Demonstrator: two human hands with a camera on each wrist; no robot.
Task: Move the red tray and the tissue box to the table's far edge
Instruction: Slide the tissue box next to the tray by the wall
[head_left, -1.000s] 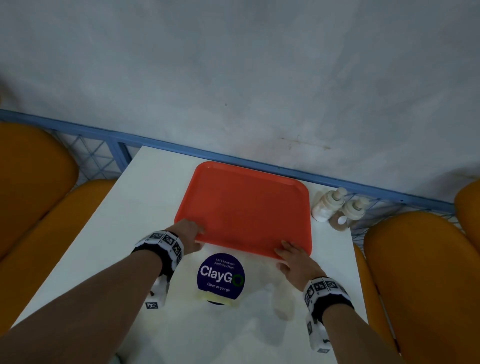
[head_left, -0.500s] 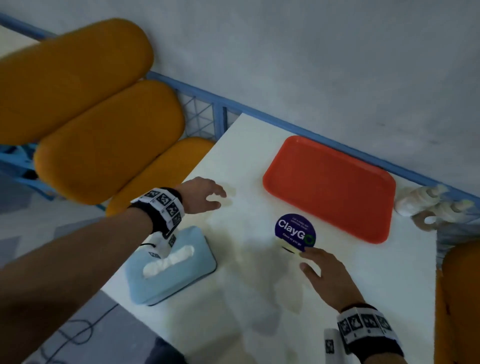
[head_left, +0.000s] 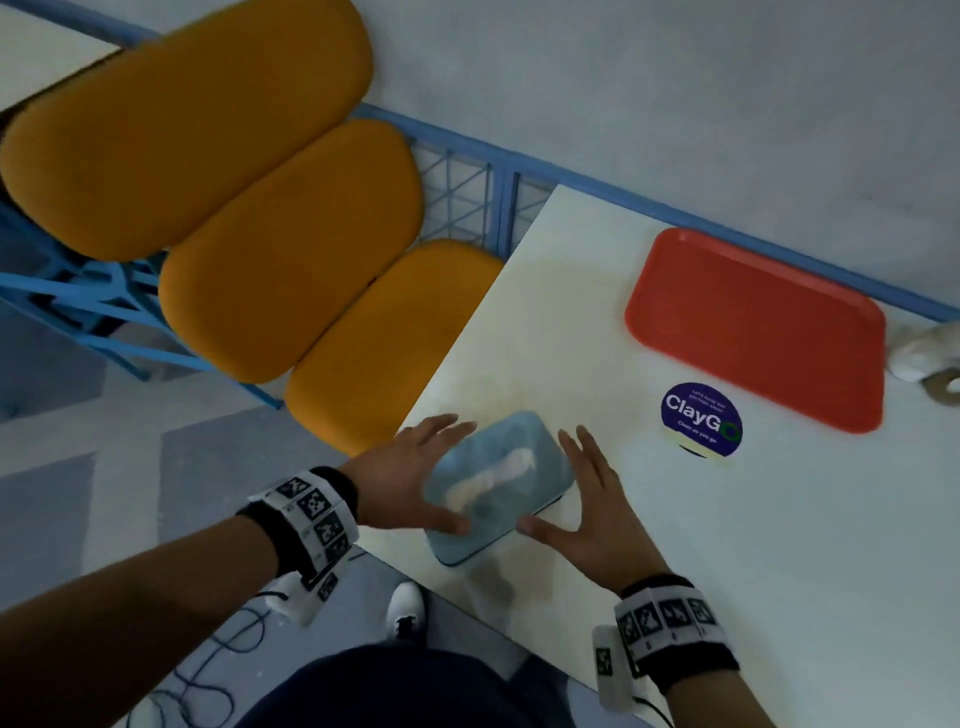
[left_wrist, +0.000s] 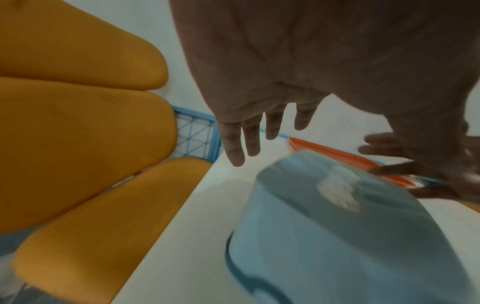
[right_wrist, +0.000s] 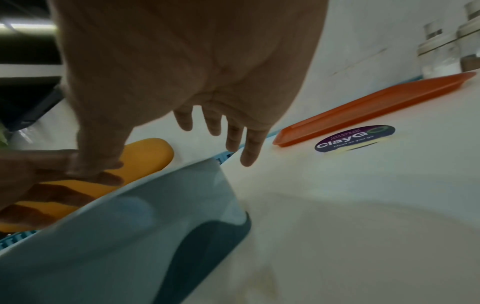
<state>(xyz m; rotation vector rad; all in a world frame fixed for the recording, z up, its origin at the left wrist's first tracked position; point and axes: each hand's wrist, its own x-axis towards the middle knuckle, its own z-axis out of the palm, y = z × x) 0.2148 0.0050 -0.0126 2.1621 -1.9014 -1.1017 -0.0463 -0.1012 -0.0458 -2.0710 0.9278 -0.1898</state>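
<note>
The light blue tissue box sits near the white table's left edge, blurred, with white tissue showing on top. My left hand lies flat against its left side, thumb on the near end. My right hand flanks its right side, fingers straight. The left wrist view shows the box under my straight fingers. In the right wrist view the box lies beside my fingers. The red tray lies empty at the far edge, apart from both hands.
Orange padded seats stand left of the table, close to the box. A round ClayGo sticker marks the tabletop near the tray. Two shakers stand right of the tray. A blue rail and a wall run behind.
Both hands left the red tray and came back to the near left side. They now flank the tissue box, which has shifted in from the table's corner. My view swung left.
</note>
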